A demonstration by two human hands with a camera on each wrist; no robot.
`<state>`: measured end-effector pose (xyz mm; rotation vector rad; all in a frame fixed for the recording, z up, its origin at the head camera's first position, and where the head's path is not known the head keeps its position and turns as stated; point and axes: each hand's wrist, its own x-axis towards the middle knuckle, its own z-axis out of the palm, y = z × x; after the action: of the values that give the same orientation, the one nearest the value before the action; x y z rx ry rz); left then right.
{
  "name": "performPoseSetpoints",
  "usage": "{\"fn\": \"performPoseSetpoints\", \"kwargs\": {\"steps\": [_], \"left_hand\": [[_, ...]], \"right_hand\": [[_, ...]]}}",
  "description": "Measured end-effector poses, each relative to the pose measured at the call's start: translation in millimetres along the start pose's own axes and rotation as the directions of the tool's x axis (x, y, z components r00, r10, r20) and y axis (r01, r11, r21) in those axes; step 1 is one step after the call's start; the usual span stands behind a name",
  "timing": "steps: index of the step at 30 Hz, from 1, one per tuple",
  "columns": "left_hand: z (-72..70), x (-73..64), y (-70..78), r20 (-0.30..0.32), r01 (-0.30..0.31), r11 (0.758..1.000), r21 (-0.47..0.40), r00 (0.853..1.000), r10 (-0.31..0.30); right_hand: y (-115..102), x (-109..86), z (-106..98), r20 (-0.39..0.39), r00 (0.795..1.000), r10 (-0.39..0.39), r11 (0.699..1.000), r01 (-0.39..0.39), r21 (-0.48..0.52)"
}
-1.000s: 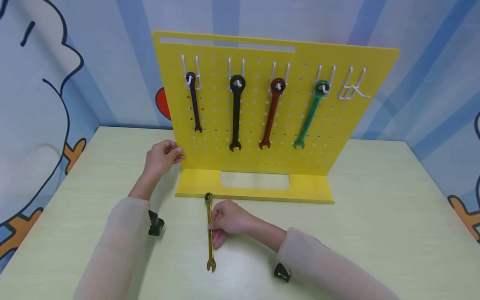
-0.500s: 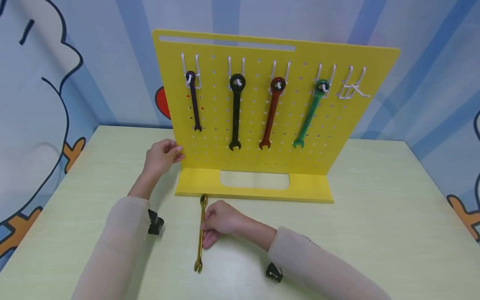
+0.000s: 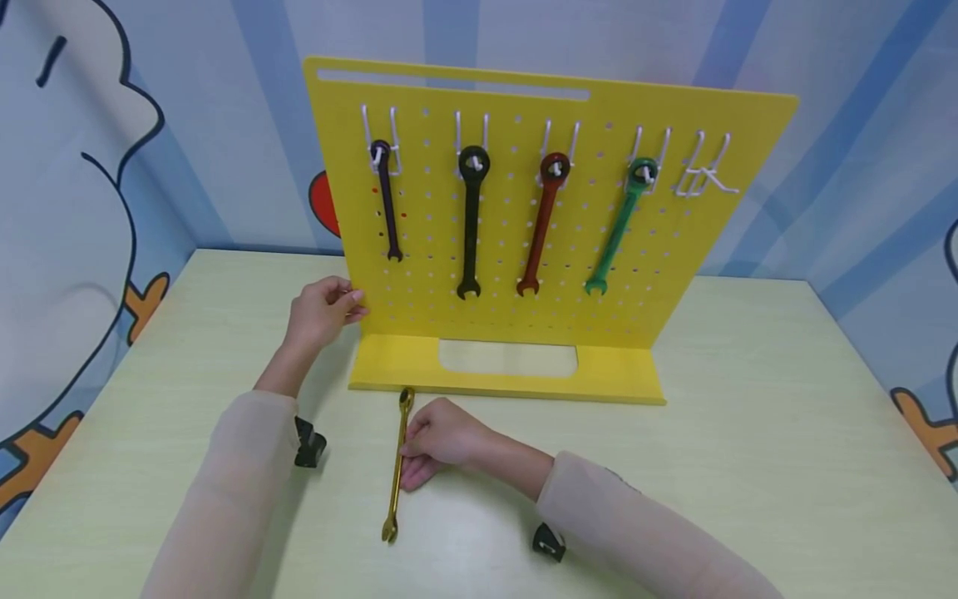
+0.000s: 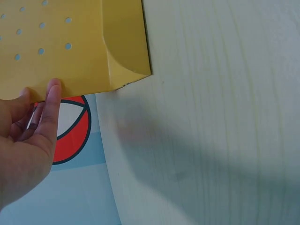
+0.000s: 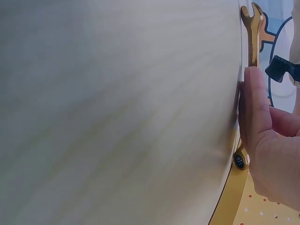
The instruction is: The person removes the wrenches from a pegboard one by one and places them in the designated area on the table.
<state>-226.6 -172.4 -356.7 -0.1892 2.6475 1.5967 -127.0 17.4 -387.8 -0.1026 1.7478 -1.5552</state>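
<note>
In the head view my right hand (image 3: 445, 433) holds a gold combination wrench (image 3: 395, 491) by the middle of its shank, low over the table. Its ring end points at the pegboard's base and its open end toward me. The right wrist view shows the wrench's open jaw end (image 5: 253, 28) beyond my fingertips and its ring end (image 5: 241, 159) below the hand. My left hand (image 3: 318, 316) pinches the lower left edge of the yellow pegboard (image 3: 430, 241); in the left wrist view the fingers (image 4: 54, 96) lie at that edge.
On white hooks hang a dark purple wrench (image 3: 387, 200), a blackish wrench (image 3: 471, 229), a red wrench (image 3: 542, 233) and a green wrench (image 3: 619, 233). Another white hook (image 3: 703, 179) sits at the right end. The board's base (image 3: 614, 378) rests on the pale table (image 3: 786, 466).
My right hand has shifted slightly left with the gold wrench, and the wrench's open end has swung left. The left hand has stayed on the pegboard's edge.
</note>
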Motion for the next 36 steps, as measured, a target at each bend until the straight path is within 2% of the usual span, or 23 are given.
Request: {"fn": "performPoseSetpoints", "kwargs": {"steps": [13, 36], "left_hand": [[0.2, 1.2, -0.4, 0.000, 0.006, 1.000, -0.008, 1.000, -0.006], [1.2, 2.6, -0.5, -0.008, 0.026, 1.000, -0.001, 1.000, -0.026]], "right_hand": [[0, -4.3, -7, -0.012, 1.000, -0.007, 1.000, 0.007, -0.024], [0, -14.8, -41, 0.045, 0.998, -0.052, 0.992, 0.056, -0.111]]}}
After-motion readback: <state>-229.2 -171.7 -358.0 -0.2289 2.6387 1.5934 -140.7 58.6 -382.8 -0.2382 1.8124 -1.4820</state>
